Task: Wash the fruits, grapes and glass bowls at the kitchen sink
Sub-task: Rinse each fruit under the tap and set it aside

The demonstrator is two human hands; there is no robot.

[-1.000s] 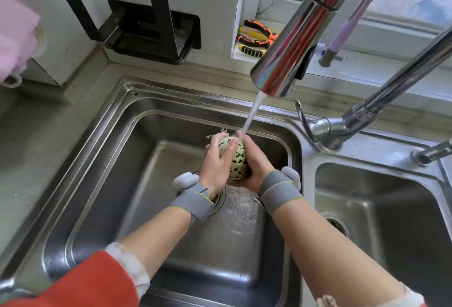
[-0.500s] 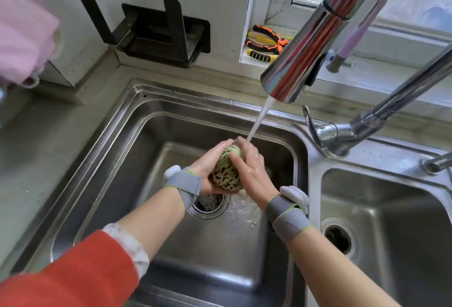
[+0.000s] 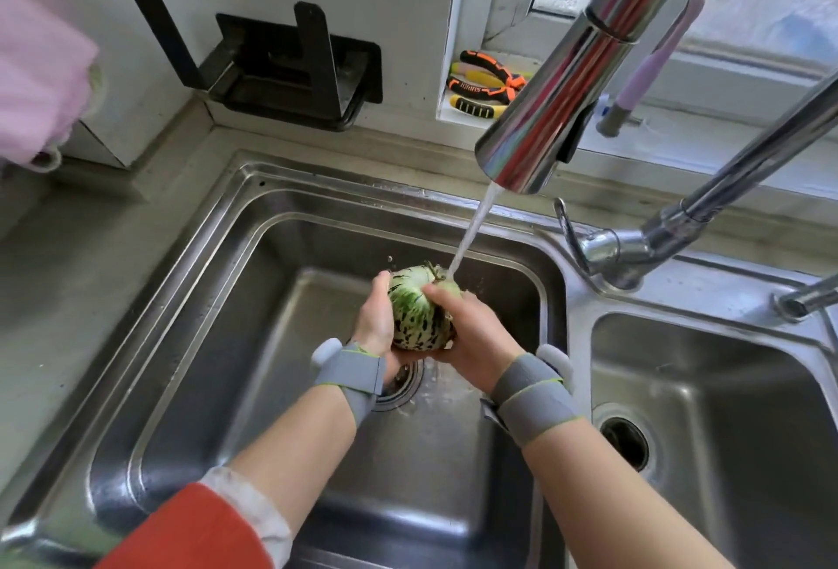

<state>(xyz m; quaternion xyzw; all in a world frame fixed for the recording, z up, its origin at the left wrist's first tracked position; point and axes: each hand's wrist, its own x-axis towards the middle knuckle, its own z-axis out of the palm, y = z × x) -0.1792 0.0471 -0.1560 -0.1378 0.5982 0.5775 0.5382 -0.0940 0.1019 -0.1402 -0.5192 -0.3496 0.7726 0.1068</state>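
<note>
Over the kitchen counter, catalogued by size.

Sink (image 3: 190,296): one stainless-steel unit, two rectangular basins with rounded corners, brushed and wet. Left basin holds one round drain strainer (image 3: 403,382), partly hidden under the hands; right basin (image 3: 707,410) holds one open round drain (image 3: 628,437).

Faucet (image 3: 557,83): one chrome pull-down spout, tubular, mirror-bright, running a thin stream of water (image 3: 471,228) onto the fruit. A second, smaller chrome tap (image 3: 807,298) shows at the right edge.

Cloth (image 3: 41,65): one, pink, soft, hanging at upper left.

Rack (image 3: 290,65): one black metal wall bracket with two upright strips.

Melon (image 3: 415,314): one, round, pale green skin with dark green streaks and speckles, held over the left basin above the strainer, its top touching the stream.

Left hand (image 3: 376,319): fingers curled round the melon's left side, cupping it from beneath.

Right hand (image 3: 476,337): fingers and thumb wrapped over the melon's right side.

Wristbands: two, grey fabric with thin green edging, one per wrist, each carrying a white rounded module.

Pliers (image 3: 485,81): apparently two pairs on the window ledge, black grips with orange and yellow; lettering on one handle too small to read.

Brush handle (image 3: 644,69): one, lilac, slim, leaning on the sill.
</note>
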